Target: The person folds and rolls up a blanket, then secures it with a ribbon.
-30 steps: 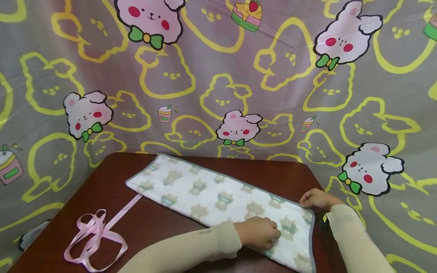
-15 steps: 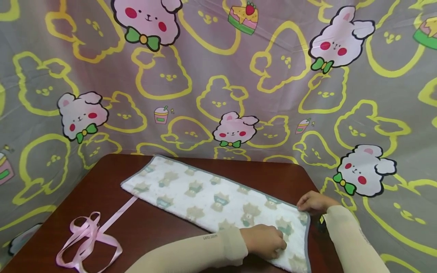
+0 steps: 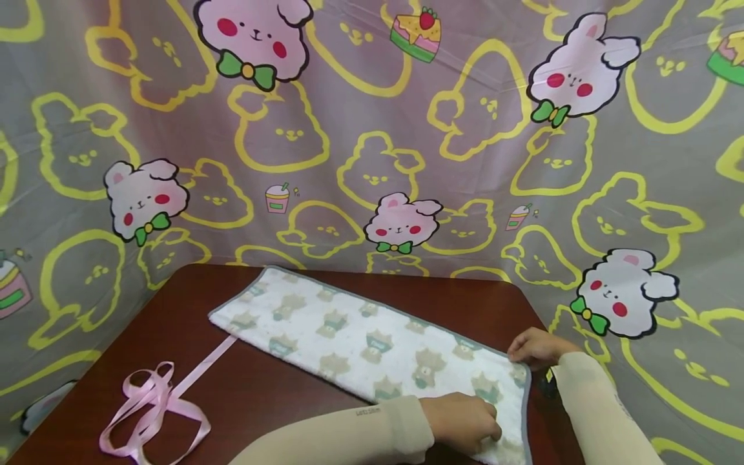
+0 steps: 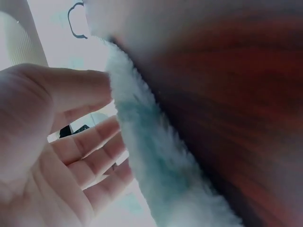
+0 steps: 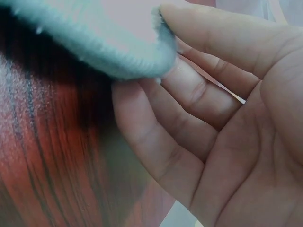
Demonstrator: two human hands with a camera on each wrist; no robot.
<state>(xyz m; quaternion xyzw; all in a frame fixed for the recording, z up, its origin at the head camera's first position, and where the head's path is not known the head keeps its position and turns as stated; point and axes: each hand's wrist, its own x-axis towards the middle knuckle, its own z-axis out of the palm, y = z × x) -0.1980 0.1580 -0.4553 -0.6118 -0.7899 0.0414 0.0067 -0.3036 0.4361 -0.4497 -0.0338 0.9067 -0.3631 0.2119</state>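
A white fluffy towel (image 3: 325, 336) with bear prints and grey trim lies slantwise on the table as a long folded strip. At its far right corner my right hand (image 3: 537, 347) pinches the trimmed edge. The thumb lies over the corner and the fingers (image 5: 142, 113) come from underneath. My left hand (image 3: 462, 423) lies over the towel's front edge near the right end. In the left wrist view its thumb and fingers are spread, only slightly bent, against the fluffy edge (image 4: 142, 127), which hides the fingertips.
A pink ribbon (image 3: 188, 410) lies in loose loops at the table's left, one end running under the towel. The dark red-brown table (image 3: 279, 413) ends against a grey patterned curtain (image 3: 325, 129) behind and at both sides. A small dark object (image 3: 547, 386) shows beside the right wrist.
My left hand has slid right and toward me along the towel's front edge. The right hand keeps its hold on the corner. The towel stays in place; the head view has shifted slightly.
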